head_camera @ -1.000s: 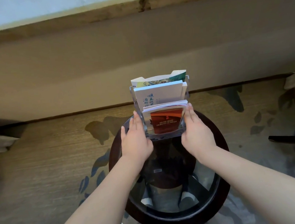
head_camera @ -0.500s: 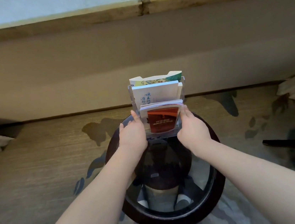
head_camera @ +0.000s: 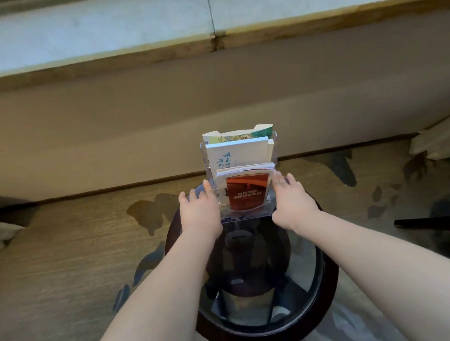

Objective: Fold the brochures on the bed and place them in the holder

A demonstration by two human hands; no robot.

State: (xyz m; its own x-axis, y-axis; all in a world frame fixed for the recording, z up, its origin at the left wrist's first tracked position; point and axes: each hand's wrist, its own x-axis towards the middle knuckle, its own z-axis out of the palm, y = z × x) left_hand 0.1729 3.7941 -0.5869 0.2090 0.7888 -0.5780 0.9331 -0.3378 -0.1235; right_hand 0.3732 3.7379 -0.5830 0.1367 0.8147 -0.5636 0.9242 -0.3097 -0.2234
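Items as I read them from the head view:

1. Holder (head_camera: 247, 213): clear, stepped, three tiers. It stands upright on the far part of the table.
2. Table (head_camera: 330, 279): round, with a dark rim and a glass top.
3. Red brochure (head_camera: 249, 191): front tier, at the face of a thin stack.
4. White brochure (head_camera: 236, 154): middle tier, blue characters on the cover.
5. Green brochure (head_camera: 238, 135): back tier, only its top edge in sight.
6. Left hand (head_camera: 199, 211): fingers straight, flat against the holder's left side.
7. Right hand (head_camera: 293, 201): fingers straight, flat against the holder's right side.

I log the hands as apart, with the holder between them. I cannot make out either thumb.

8. Carpet (head_camera: 73, 259): tan with dark leaf shapes, under the table.
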